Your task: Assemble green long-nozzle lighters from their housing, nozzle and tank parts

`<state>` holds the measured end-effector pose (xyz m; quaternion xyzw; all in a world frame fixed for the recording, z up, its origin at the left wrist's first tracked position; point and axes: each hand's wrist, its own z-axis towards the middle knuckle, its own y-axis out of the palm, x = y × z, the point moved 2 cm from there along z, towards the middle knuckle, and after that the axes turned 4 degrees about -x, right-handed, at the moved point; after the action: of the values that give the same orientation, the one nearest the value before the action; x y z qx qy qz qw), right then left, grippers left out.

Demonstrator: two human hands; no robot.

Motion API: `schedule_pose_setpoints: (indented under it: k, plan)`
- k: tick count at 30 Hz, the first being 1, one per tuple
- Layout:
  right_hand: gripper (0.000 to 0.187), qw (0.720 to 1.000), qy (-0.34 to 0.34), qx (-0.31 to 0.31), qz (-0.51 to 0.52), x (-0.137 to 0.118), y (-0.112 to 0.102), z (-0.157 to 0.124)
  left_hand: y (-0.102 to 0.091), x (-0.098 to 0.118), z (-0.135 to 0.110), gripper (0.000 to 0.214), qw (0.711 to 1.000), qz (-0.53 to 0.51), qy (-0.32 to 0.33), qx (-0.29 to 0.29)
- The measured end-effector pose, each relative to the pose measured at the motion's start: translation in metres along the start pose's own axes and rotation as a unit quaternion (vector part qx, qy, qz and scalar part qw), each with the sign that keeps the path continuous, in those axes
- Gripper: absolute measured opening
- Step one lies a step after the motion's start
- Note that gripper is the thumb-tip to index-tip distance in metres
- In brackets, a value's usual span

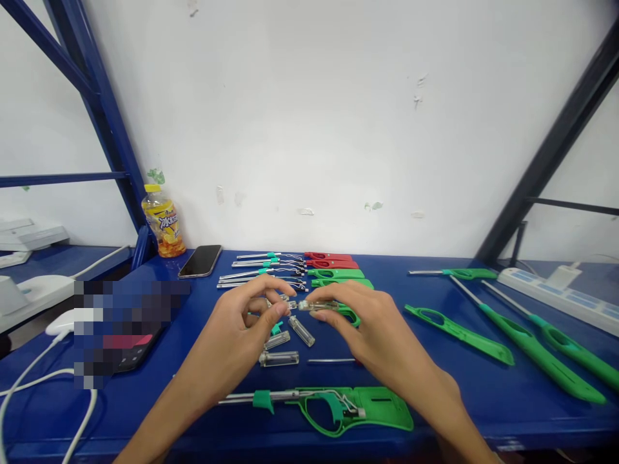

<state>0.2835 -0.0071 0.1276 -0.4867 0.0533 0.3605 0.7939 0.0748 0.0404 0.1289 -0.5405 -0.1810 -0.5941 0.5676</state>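
My left hand [246, 322] and my right hand [367, 328] meet above the middle of the blue table [483, 399]. Both pinch a small clear plastic lighter tube [314, 306] with a metal end, held level between the fingertips. Under the hands lie three more clear tubes [279, 358] and a thin metal rod [331, 361]. At the front edge lies an open green lighter half-shell [338, 406] with its metal nozzle and wires showing. Behind the hands are rows of metal nozzle assemblies [264, 270] and red [331, 260] and green shells [338, 277].
Finished green long-nose lighters [536, 351] and a green shell [459, 334] lie to the right, near a white power strip [556, 290]. A phone [200, 261] and a yellow drink bottle [163, 222] stand back left. White cables [43, 380] trail at left. Blue rack posts flank the table.
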Motion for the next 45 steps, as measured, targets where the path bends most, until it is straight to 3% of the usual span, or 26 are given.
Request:
schedule_pose_setpoints:
  k: [10,16,22,32,39,42,45]
  plan:
    - [0.016,0.998,0.006,-0.048,-0.031,0.000,0.003,0.000,0.007,-0.003,-0.001,0.031,0.999,-0.035,-0.023,-0.033]
    - [0.014,0.994,-0.029,-0.074,-0.071,-0.004,0.004,-0.001,0.011,-0.004,-0.004,0.035,0.995,-0.078,-0.021,-0.058]
    - [0.023,0.981,-0.078,-0.087,-0.157,-0.008,0.011,0.000,0.014,-0.010,-0.005,0.041,0.995,-0.085,-0.019,-0.045]
    - [0.042,0.972,-0.084,-0.108,-0.191,-0.019,0.010,-0.002,0.015,-0.003,-0.007,0.048,0.994,-0.086,-0.026,-0.055]
    - [0.050,0.983,-0.052,-0.124,-0.121,-0.016,-0.007,-0.015,0.022,0.009,-0.015,0.031,0.988,-0.103,-0.052,-0.103]
    - [0.037,0.989,-0.008,-0.130,-0.075,-0.010,-0.018,-0.031,0.023,0.018,-0.021,0.024,0.998,-0.014,-0.001,-0.056]
    - [0.013,0.988,0.049,-0.136,-0.045,0.004,-0.027,-0.050,0.028,0.021,-0.030,0.016,0.985,0.143,0.089,-0.034]
